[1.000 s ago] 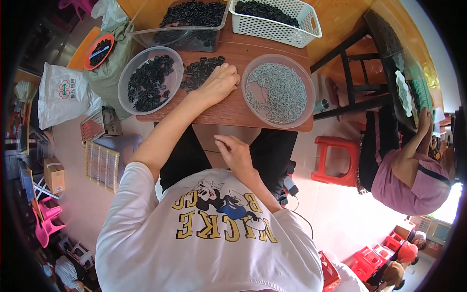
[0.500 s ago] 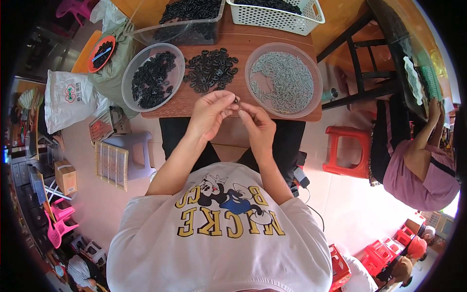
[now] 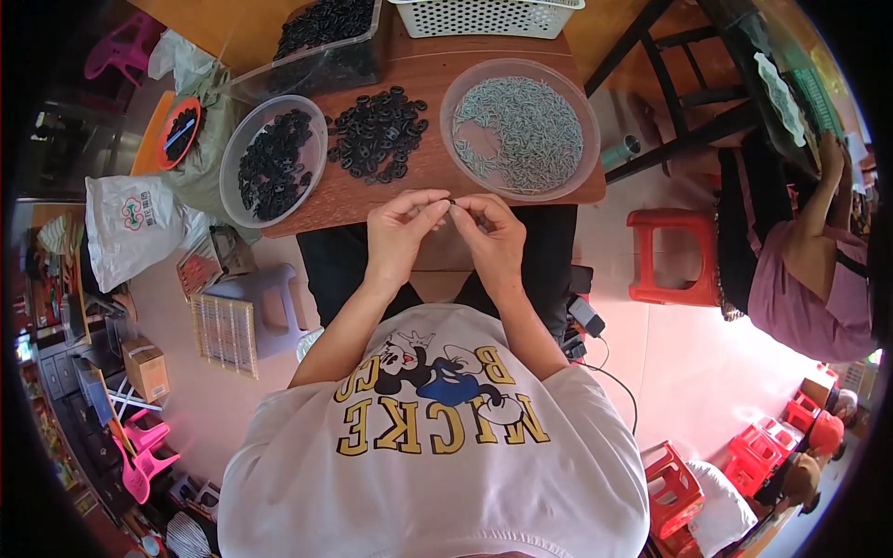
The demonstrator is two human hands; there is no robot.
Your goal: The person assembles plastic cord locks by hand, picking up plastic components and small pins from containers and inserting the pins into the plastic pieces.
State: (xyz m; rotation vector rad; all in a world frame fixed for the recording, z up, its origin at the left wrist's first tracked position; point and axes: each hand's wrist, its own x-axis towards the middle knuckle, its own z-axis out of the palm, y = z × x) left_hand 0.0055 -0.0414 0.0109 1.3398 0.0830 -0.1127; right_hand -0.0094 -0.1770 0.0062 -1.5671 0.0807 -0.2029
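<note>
My left hand [image 3: 402, 232] and my right hand [image 3: 491, 238] meet at the table's near edge, both closed in a pinch. Between their fingertips is a small dark piece [image 3: 451, 201], mostly covered by the fingers. Just beyond them lies a loose pile of black oval plastic pieces [image 3: 379, 138] with holes. To its left, a clear round bowl [image 3: 229, 177] contains more black pieces. At the right, another clear round bowl [image 3: 590, 130] contains many thin silvery metal pins or screws; their exact kind is too small to tell.
Behind the pile are a clear bin [image 3: 326, 74] of black pieces and a white perforated basket [image 3: 484, 20]. The wooden table [image 3: 419, 65] ends just before my hands. A red stool [image 3: 672, 256] and a person in a purple top [image 3: 805, 279] are at the right.
My hands have come level, with fingertips now meeting around the small piece; before, my left hand was raised and turned more. The whole view has shifted slightly.
</note>
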